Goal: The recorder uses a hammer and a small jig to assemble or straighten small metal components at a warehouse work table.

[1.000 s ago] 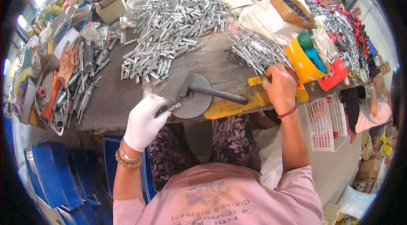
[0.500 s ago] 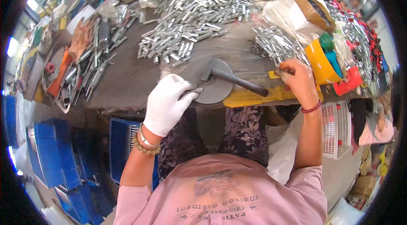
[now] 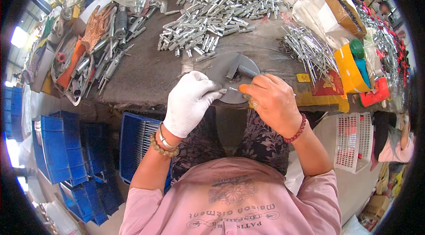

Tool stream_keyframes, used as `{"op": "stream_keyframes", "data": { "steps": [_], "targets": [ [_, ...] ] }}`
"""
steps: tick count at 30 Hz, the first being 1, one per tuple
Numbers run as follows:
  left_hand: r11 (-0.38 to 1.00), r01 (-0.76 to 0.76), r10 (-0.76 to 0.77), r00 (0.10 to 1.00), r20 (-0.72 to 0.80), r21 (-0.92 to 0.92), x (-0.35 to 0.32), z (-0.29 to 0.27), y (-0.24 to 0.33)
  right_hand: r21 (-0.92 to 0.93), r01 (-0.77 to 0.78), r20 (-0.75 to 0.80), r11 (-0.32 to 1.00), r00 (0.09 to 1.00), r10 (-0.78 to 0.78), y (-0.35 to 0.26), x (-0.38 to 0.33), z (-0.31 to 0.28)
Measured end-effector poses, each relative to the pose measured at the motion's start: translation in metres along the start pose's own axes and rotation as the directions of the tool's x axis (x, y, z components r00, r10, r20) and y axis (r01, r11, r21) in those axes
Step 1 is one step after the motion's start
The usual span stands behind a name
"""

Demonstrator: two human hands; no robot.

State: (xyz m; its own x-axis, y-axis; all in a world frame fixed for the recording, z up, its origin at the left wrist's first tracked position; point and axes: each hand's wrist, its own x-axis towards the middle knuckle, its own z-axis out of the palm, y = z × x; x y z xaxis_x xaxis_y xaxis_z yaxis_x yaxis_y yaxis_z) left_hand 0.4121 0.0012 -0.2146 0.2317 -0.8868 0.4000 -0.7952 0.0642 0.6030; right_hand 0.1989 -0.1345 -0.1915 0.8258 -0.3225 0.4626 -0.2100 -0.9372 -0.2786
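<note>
My left hand [image 3: 190, 104], in a white glove, is closed, thumb and finger pinching a small silvery metal piece [image 3: 223, 91]. Bare and with a red bead bracelet, my right hand [image 3: 276, 104] grips a thin metal rod [image 3: 233, 89]. The rod's tip points at the small piece, with a slight gap between them. Just beyond both hands a hammer [image 3: 233, 66] lies on a round grey metal disc [image 3: 253, 63]; my right hand covers the end of its handle. Farther right is a heap of thin metal rods [image 3: 308, 49].
A large heap of short silvery metal tubes [image 3: 217, 9] covers the table's far middle. Tools and an orange-brown glove [image 3: 95, 29] crowd the left. A yellow container [image 3: 351, 69] stands at the right. Below the table are blue crates [image 3: 62, 151] and a white basket [image 3: 353, 142].
My right hand has moved left from the heap of thin rods to my left hand, now with a thin rod in its fingers. My left hand keeps its pinch near the disc.
</note>
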Motion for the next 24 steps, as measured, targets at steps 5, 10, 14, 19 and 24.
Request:
{"op": "stream_keyframes", "data": {
  "steps": [5, 10, 14, 19, 24],
  "targets": [
    [0.998, -0.003, 0.001, 0.999, -0.039, -0.068, -0.003, 0.003, -0.004, -0.029, 0.056, 0.016, 0.998, 0.998, -0.055, -0.001, 0.005, -0.002],
    [0.997, -0.019, 0.016, 0.999, -0.044, -0.074, -0.002, 0.004, -0.003, -0.075, 0.081, 0.027, 0.994, 0.996, -0.080, 0.000, 0.005, 0.000],
    [0.996, -0.022, 0.018, 0.999, -0.051, -0.087, -0.004, 0.004, -0.005, -0.086, 0.087, 0.010, 0.992, 0.996, -0.087, -0.002, 0.007, 0.001],
    [0.997, -0.028, 0.022, 0.997, -0.077, -0.073, -0.001, 0.005, -0.003, -0.066, 0.091, -0.005, 0.994, 0.996, -0.091, 0.002, 0.007, 0.005],
    [0.995, -0.012, 0.009, 1.000, -0.030, -0.099, -0.001, 0.006, -0.001, -0.021, 0.095, 0.003, 0.995, 0.996, -0.095, 0.007, 0.010, 0.009]
  ]
}}
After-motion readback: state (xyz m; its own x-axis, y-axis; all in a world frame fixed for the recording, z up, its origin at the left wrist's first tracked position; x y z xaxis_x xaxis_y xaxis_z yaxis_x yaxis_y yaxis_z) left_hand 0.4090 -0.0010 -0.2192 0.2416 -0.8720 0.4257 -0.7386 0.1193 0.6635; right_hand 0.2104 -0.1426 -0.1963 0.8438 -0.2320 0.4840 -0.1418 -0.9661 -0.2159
